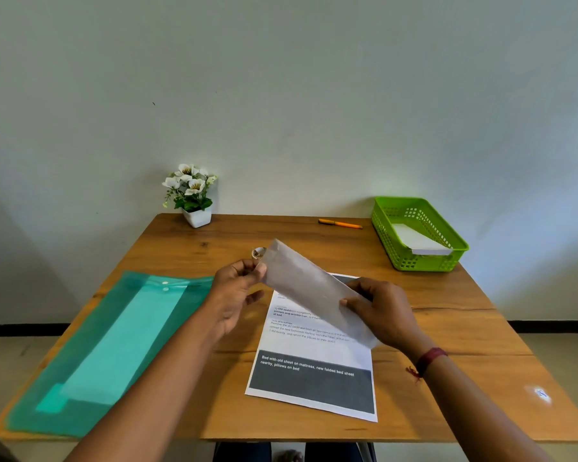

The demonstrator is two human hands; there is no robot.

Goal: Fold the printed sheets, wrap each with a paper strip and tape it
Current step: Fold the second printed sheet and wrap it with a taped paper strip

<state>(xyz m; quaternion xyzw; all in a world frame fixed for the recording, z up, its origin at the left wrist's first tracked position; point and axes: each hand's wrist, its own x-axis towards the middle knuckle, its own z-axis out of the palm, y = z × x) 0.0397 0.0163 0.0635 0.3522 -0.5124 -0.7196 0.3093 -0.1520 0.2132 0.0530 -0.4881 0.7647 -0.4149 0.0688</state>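
Note:
A folded white sheet (309, 288) hangs tilted in the air above the table, its far end to the upper left. My left hand (237, 288) pinches its upper left end between thumb and fingers. My right hand (379, 311) grips its lower right part. Under both hands a flat printed sheet (311, 371) with text and a dark grey band lies on the wooden table (447, 328). A small tape roll (258, 252) sits just behind my left hand, partly hidden by the folded sheet.
A green translucent folder (114, 341) with pale paper inside lies at the left. A green plastic basket (417, 233) at the back right holds white paper. An orange pen (339, 223) and a potted white flower (192, 198) stand along the back edge by the wall.

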